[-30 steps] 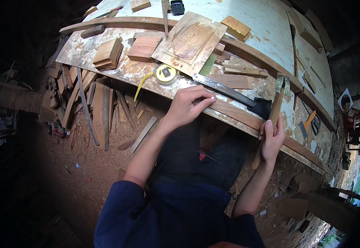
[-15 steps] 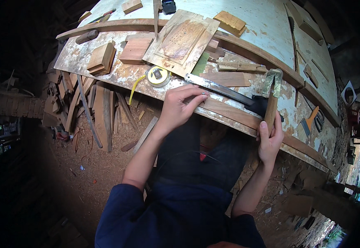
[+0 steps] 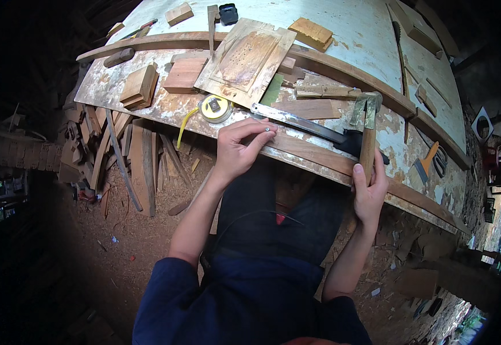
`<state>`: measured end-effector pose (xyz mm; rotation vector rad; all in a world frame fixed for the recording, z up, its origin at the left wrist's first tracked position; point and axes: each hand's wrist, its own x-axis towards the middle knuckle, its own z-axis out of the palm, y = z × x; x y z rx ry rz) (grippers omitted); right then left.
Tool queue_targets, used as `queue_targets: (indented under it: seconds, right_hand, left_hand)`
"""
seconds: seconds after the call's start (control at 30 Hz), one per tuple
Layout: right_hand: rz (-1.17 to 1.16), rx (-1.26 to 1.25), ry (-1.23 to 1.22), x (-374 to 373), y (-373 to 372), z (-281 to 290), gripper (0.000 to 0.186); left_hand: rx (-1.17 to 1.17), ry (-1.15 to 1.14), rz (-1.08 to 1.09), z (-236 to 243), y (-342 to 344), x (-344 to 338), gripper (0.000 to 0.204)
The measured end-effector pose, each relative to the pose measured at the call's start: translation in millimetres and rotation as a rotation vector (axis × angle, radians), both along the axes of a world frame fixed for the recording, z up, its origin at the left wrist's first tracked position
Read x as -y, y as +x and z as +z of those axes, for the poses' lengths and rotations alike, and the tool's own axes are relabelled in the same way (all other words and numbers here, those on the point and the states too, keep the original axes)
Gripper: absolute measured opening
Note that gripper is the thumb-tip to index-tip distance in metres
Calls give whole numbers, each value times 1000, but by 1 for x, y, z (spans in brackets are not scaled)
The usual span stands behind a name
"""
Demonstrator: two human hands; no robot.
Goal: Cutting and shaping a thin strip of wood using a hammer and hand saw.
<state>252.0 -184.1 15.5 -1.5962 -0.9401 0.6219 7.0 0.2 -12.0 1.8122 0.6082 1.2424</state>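
Downward fisheye view from head height

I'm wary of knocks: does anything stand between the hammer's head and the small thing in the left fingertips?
Yes: in this view, a long metal bar lies on the bench between the hammer's head and the small thing. I cannot tell how high the head is.

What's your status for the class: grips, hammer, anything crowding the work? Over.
Left grip pinching tiny object, kind unclear, by wooden strip. Right grip holding hammer by its handle. Metal bar and tape measure lying close by.
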Motion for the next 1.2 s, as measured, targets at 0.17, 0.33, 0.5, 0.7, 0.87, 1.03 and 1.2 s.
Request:
queue_targets:
  seconds: [0.17,0.33,0.5,0.7,0.87,1.03,1.2]
  right_hand:
    - [-7,10,24,-1,0,0,59]
    - [-6,-9,18,-1,-1,2,59]
    - [-9,16,1,0,-1,3,60]
    - [-6,29,9,0,-1,1,61]
    - [-13,6,17,-1,-2,-1,61]
    - [-4,25,6,-1,0,0,60]
    - [-21,3,28,0,-3,4,59]
  left_hand:
    - [-134,93,48,8,7,7,11]
    - [-129,100,46,6,8,6,11]
    - [-136,97,38,5,7,7,13]
    - [-140,108,56,7,8,7,11]
    - [-134,112,63,6,9,7,10]
    - [-128,124,67,6,9,7,10]
    - [-120,110,57,7,10,7,10]
